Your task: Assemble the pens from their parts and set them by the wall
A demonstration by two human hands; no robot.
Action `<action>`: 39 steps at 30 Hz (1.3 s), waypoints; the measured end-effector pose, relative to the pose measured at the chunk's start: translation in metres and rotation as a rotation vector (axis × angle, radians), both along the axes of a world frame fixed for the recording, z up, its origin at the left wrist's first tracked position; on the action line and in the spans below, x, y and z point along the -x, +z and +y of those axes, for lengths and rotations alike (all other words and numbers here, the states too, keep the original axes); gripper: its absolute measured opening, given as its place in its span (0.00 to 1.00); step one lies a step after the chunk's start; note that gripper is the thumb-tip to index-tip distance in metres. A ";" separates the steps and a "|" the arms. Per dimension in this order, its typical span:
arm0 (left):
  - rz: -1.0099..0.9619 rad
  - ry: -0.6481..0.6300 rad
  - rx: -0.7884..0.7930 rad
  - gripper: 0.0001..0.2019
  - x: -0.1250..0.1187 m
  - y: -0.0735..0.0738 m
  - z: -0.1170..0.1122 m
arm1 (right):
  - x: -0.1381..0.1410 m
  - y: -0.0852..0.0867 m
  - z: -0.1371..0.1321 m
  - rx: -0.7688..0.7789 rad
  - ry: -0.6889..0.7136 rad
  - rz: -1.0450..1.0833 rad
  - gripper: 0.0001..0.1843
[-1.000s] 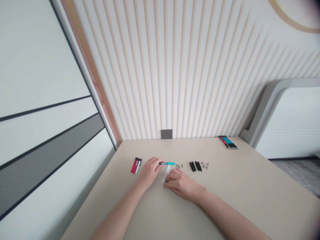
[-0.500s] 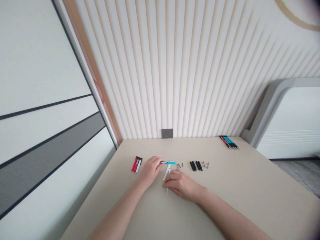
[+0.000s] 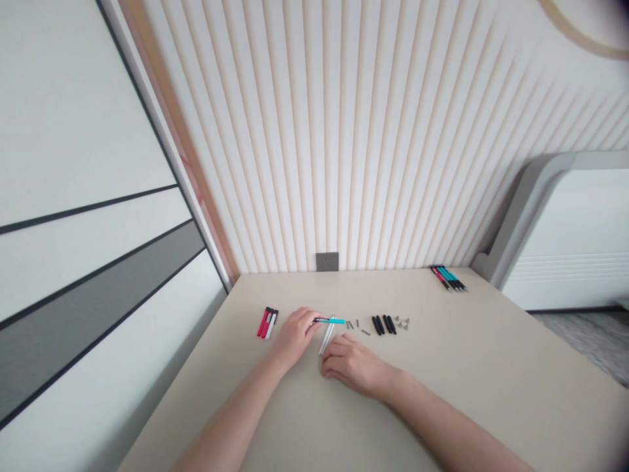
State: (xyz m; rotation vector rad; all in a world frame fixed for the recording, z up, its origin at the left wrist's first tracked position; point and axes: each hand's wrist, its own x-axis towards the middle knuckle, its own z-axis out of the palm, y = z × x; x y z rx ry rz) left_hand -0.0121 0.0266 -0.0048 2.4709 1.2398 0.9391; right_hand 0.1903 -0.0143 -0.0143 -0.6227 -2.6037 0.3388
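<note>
Right hand: the person's bare right hand (image 3: 356,367) rests on the table, fingers loosely curled and holding nothing visible; they lie just beside the slim white translucent tubes (image 3: 326,335).
Left hand: the bare left hand (image 3: 295,339) has its fingers pressed together, pinching the slim teal-and-black pen barrel (image 3: 330,321) at its dark end.
Pen: it points to 3 o'clock from the left fingertips; whether it clears the table cannot be told.
Handling: probably light, stiff, smooth plastic, apt to roll; mid-barrel looks the surest hold.
Around: on the cream tabletop (image 3: 466,373), red, black and white pen barrels (image 3: 267,323) lie at 10 o'clock; at 2 o'clock lie tiny grey metal parts (image 3: 356,326), short black pen barrels (image 3: 384,324) and small metal clips (image 3: 403,323).
Far: at 1 o'clock, teal, red and black pens (image 3: 448,277) lie by the back edge, beyond them a grey wall socket (image 3: 327,261).
</note>
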 end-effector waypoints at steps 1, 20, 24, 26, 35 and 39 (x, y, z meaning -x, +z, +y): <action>-0.002 -0.001 -0.005 0.06 0.000 0.000 0.000 | 0.001 0.001 -0.001 -0.003 0.002 0.003 0.13; -0.068 0.007 -0.025 0.05 0.001 0.003 0.000 | -0.049 0.011 0.029 0.032 -0.535 0.272 0.14; -0.069 -0.015 -0.036 0.05 -0.001 0.004 -0.001 | -0.044 0.015 0.024 0.019 -0.507 0.304 0.14; -0.074 -0.021 -0.043 0.05 -0.001 0.004 -0.002 | -0.042 0.015 0.023 0.004 -0.496 0.314 0.13; -0.087 -0.019 -0.049 0.05 -0.001 0.002 -0.001 | -0.044 0.009 0.027 -0.035 -0.542 0.324 0.13; -0.079 -0.026 -0.034 0.05 -0.001 0.002 -0.002 | -0.042 0.011 0.025 -0.029 -0.520 0.302 0.13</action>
